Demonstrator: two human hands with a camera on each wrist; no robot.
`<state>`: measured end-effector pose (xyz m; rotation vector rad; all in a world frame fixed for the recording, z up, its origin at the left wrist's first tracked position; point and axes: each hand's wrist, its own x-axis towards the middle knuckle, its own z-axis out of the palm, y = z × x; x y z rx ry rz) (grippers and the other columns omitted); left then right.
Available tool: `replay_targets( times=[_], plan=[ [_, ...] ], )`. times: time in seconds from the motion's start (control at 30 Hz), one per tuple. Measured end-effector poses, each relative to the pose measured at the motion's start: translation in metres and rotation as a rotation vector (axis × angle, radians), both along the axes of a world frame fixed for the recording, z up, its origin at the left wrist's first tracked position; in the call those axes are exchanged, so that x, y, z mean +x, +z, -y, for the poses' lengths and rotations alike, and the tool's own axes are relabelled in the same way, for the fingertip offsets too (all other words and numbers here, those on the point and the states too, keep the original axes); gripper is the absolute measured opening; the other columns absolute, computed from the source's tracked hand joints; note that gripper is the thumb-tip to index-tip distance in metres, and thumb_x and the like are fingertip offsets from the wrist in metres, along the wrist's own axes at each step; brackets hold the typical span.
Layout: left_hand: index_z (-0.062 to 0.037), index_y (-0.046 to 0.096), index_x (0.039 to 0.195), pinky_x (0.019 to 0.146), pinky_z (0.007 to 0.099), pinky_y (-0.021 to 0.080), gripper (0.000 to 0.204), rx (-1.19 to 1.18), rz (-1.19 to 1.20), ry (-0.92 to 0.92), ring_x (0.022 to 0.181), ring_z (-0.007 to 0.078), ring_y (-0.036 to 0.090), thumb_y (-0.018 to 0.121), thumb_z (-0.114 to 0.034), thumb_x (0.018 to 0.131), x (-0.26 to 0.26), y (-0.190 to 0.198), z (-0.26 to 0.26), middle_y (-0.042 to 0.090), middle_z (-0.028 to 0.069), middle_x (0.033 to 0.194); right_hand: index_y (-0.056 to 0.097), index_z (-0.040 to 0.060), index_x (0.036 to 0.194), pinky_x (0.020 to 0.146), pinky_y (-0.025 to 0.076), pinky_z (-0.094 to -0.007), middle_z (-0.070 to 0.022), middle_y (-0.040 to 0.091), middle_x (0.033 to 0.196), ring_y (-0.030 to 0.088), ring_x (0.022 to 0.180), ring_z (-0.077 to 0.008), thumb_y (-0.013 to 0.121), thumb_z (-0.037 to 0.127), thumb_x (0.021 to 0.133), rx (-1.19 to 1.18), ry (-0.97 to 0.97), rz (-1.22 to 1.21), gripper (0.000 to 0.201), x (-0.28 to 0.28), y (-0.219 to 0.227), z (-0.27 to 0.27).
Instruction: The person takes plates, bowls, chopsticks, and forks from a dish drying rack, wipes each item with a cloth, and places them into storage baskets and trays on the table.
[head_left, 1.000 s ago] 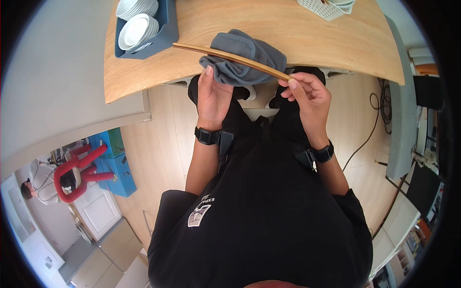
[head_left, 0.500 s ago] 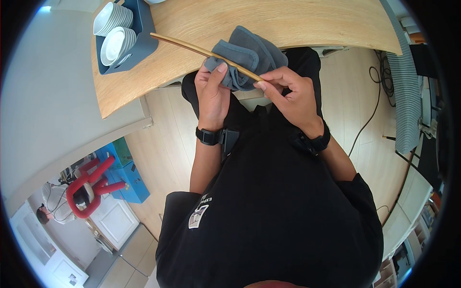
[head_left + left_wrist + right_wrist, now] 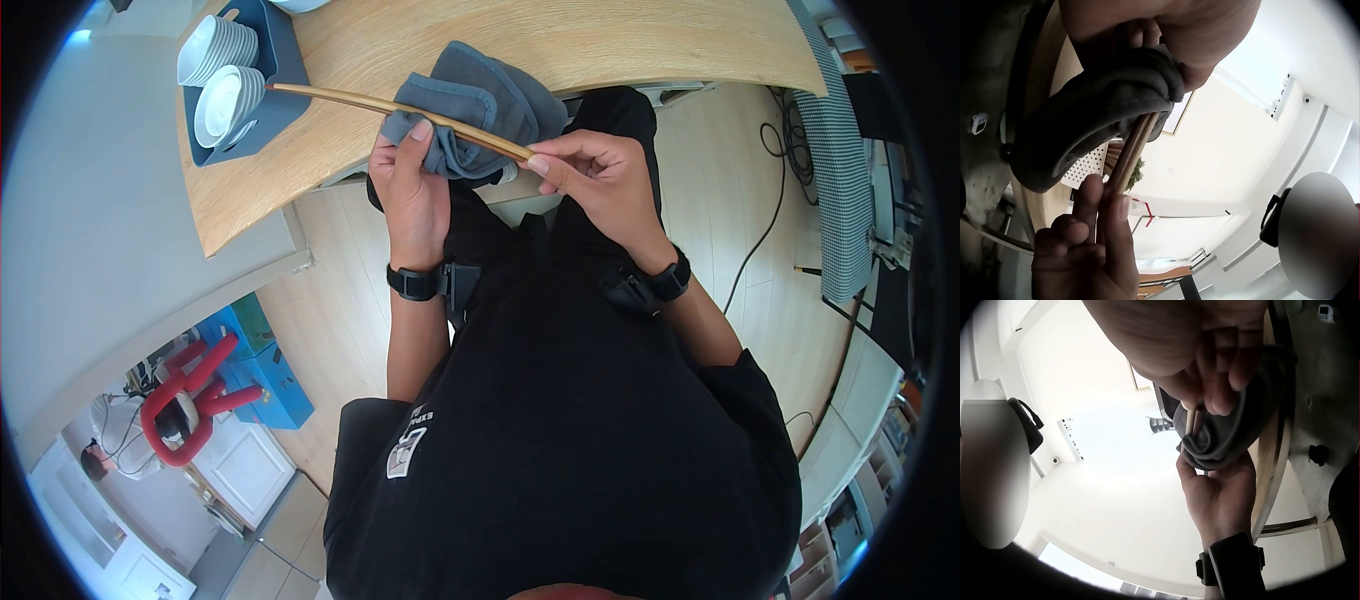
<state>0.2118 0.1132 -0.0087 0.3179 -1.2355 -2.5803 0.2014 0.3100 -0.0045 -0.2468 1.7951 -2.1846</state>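
At the left, a blue-grey bin [image 3: 285,60] is holding stacked white bowls [image 3: 220,105] on the wooden table [image 3: 640,40]. Wooden chopsticks [image 3: 460,130] are pointing toward it, slanting near the table's front edge; the left hand [image 3: 412,195] is pinching a grey cloth [image 3: 490,90] against them, and the right hand [image 3: 610,190] is pinching their other end between thumb and fingers

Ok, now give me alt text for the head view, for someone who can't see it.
A person's right hand pinches wooden chopsticks near one end while the left hand holds a gray cloth against them, beside a wooden table. White bowls sit stacked in a blue-gray bin on the table.
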Motion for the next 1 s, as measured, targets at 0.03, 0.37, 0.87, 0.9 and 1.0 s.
replay_targets(
  times=[0.03,0.37,0.87,0.9,1.0],
  plan=[
    [0.0012,0.059,0.113,0.091,0.0303,0.049,0.022,0.0,-0.001,0.0,0.098,0.0153,0.064,0.062,-0.008,0.092,-0.001,0.001,0.001,0.067,0.0093,0.109,0.072,-0.0033,0.101,0.064,0.053,-0.0202,-0.0076,0.072,0.087,0.066,0.072,-0.0082,0.071,0.003,0.087,0.013,0.002,0.007,0.016,0.0,0.001,0.001],
    [0.0051,0.056,0.122,0.091,0.0278,0.049,0.033,-0.05,-0.057,-0.031,0.099,0.0128,0.063,0.063,-0.001,0.09,0.002,-0.001,0.0,0.067,0.0089,0.112,0.072,-0.0038,0.1,0.066,0.052,-0.0204,-0.0091,0.072,0.089,0.067,0.077,-0.0092,0.073,-0.003,0.083,0.015,-0.053,-0.024,0.017,0.002,-0.005,0.004],
    [0.0009,0.053,0.126,0.095,0.036,0.048,0.036,-0.128,-0.054,0.121,0.11,0.0197,0.06,0.057,-0.017,0.095,0.006,0.009,0.052,0.062,0.01,0.12,0.073,-0.0025,0.096,0.068,0.052,-0.02,-0.0078,0.072,0.088,0.066,0.077,-0.0086,0.073,-0.006,0.081,0.163,0.041,-0.123,0.015,-0.005,0.002,-0.035],
    [0.0001,0.049,0.131,0.097,0.039,0.048,0.042,-0.173,-0.05,0.125,0.115,0.0221,0.058,0.054,-0.022,0.096,0.007,0.01,0.057,0.059,0.0108,0.126,0.073,-0.0023,0.096,0.069,0.052,-0.0201,-0.008,0.071,0.088,0.066,0.077,-0.009,0.073,-0.006,0.081,0.183,0.06,-0.126,0.015,-0.006,0.003,-0.04],
    [-0.0006,0.047,0.134,0.103,0.0406,0.043,0.045,-0.199,-0.047,0.132,0.12,0.0226,0.054,0.053,-0.025,0.097,0.01,0.011,0.066,0.057,0.01,0.129,0.072,-0.0011,0.098,0.063,0.049,-0.0193,-0.0081,0.072,0.088,0.063,0.071,-0.0071,0.071,-0.005,0.083,0.187,0.081,-0.138,0.015,-0.011,-0.003,-0.054]
  ],
)
